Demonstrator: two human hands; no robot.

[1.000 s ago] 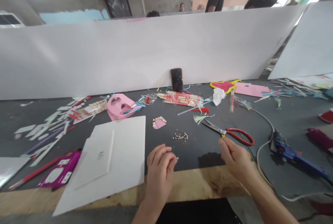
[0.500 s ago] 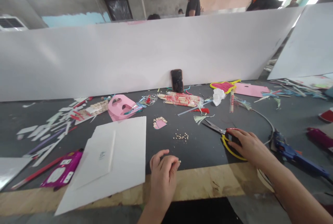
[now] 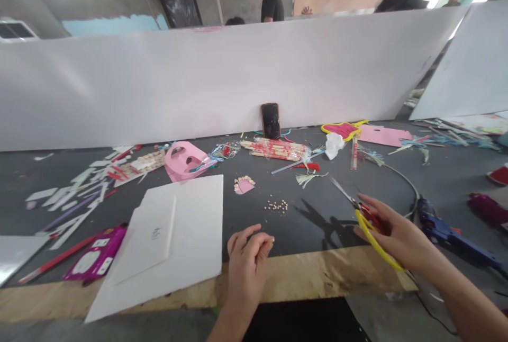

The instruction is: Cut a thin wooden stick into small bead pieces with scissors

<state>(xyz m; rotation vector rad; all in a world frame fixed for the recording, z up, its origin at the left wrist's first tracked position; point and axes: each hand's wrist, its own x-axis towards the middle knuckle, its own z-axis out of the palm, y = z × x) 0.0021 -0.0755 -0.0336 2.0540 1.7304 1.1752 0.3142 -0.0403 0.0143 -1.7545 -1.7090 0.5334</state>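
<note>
My right hand (image 3: 391, 233) grips a pair of scissors (image 3: 364, 215) by its red and yellow handles, lifted off the dark table with the blades pointing up and left. Their shadow falls on the table beneath. My left hand (image 3: 250, 257) is above the table's front edge, thumb and index finger pinched on what looks like a small pale bead (image 3: 272, 239). Beyond it lies a scatter of small pale beads (image 3: 278, 206). A small pink piece (image 3: 244, 187) with beads along its upper edge sits farther back.
White boards (image 3: 190, 236) lie at left, beside a purple packet (image 3: 95, 257). A blue glue gun (image 3: 448, 233) with its cord is at right. Wrapped sticks (image 3: 275, 149), a tassel (image 3: 309, 178) and a propped phone (image 3: 270, 120) stand or lie toward the white partition (image 3: 159, 88).
My right hand has raised the scissors off the table and drawn them right, toward me. My left hand stays nearly in place, still pinched. A person behind the partition has moved left.
</note>
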